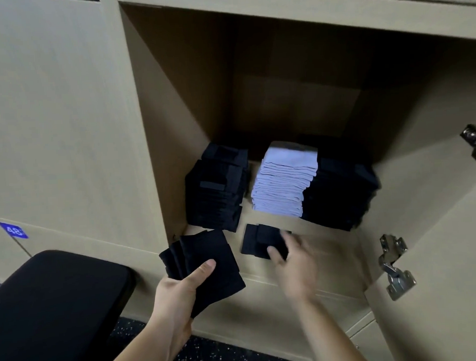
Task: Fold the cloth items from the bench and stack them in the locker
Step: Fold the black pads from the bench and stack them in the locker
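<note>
My left hand (179, 291) grips a fanned bunch of folded black cloths (208, 267) in front of the open locker (152, 146), thumb on top. My right hand (293, 263), blurred by motion, rests on a single folded black cloth (255, 241) lying on the locker floor near the front edge. Whether its fingers grip that cloth cannot be made out. Behind it stand three stacks: a black stack (218, 192) at the left, a white stack (283, 180) in the middle and a black stack (342, 191) at the right.
The black padded bench (53, 308) fills the lower left. The locker door (440, 225) hangs open at the right with two metal hinges (395, 266). A blue number tag (13, 230) marks the neighbouring door. Speckled dark floor (213, 355) lies below.
</note>
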Tool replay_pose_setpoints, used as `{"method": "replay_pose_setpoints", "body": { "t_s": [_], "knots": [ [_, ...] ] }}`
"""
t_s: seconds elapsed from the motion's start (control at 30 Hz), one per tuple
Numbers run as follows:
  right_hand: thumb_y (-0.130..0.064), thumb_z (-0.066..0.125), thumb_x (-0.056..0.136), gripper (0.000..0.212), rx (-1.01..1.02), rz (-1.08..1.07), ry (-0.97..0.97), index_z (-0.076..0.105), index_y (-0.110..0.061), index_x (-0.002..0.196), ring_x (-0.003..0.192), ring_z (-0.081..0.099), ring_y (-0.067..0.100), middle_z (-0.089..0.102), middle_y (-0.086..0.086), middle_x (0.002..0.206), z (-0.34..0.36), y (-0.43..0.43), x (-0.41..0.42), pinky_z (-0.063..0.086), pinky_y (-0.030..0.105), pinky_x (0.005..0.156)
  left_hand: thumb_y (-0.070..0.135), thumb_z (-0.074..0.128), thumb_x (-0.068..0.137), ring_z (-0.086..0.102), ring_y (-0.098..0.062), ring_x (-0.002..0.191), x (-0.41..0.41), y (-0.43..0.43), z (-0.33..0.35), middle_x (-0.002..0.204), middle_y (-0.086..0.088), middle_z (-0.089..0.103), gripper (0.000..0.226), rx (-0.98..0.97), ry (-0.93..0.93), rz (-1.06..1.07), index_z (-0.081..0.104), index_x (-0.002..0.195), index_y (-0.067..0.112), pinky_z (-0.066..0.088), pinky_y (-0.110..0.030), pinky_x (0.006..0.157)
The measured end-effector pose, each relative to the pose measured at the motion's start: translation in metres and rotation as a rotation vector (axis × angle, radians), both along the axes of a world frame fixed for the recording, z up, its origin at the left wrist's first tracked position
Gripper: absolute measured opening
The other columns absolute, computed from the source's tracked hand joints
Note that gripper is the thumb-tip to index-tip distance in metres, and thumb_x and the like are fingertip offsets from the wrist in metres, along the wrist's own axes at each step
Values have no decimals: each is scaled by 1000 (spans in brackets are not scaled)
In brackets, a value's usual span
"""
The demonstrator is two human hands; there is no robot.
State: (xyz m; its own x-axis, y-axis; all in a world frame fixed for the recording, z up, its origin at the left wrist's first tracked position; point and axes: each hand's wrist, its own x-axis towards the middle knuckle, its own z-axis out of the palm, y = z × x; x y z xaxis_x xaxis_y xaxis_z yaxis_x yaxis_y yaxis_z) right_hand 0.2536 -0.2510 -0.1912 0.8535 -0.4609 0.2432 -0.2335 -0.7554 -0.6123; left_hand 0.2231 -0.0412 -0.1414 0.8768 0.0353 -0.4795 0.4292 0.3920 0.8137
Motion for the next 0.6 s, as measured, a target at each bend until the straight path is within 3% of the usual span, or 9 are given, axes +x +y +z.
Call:
{"method": "replay_pose_setpoints", "body": {
  "t_s": [0.17,0.33,0.6],
  "knots": [
    [-21,78,76,32,-168,18,-11,74,-15,108,102,58,33,64,9,108,-16,15,-2,48,38,86,11,83,69,72,-35,87,-1,-5,3,89,-16,76,38,-16,-1,3,68,102,-1,53,-35,69],
    [-33,56,94,35,-172,53,84,63,-25,127,122,40,21,52,1,131,-10,15,13,34,28,101,20,85,55,72,-38,84,5,-5,2,88,-18,75,54,-13,-1,-3,68,101,-3,53,-35,64],
    [-31,59,91,32,-171,63,39,67,-23,121,119,44,22,56,1,126,-15,18,27,40,33,98,21,86,50,73,-36,88,12,-3,-5,91,-17,75,60,-16,8,3,69,102,-3,55,-42,84]
  ]
}}
